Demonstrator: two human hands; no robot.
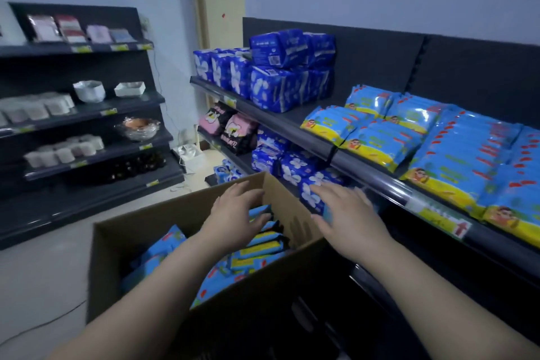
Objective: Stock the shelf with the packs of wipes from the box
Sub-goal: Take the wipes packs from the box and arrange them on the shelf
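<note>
You're at the pick-up step: left hand [236, 213] and right hand [349, 221], fingers apart and empty, hover over the cardboard box [163, 213] at lower centre. Next, grip the wipe packs [263, 245].

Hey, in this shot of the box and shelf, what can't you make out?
Head view: how many packs lie in the box; the left hand and the box wall cover them.
Head view: whether the right hand pinches anything; motion blur.
Head view: print on the price label; blurred.
Head view: the right end of the shelf; the frame edge cuts it.
</note>
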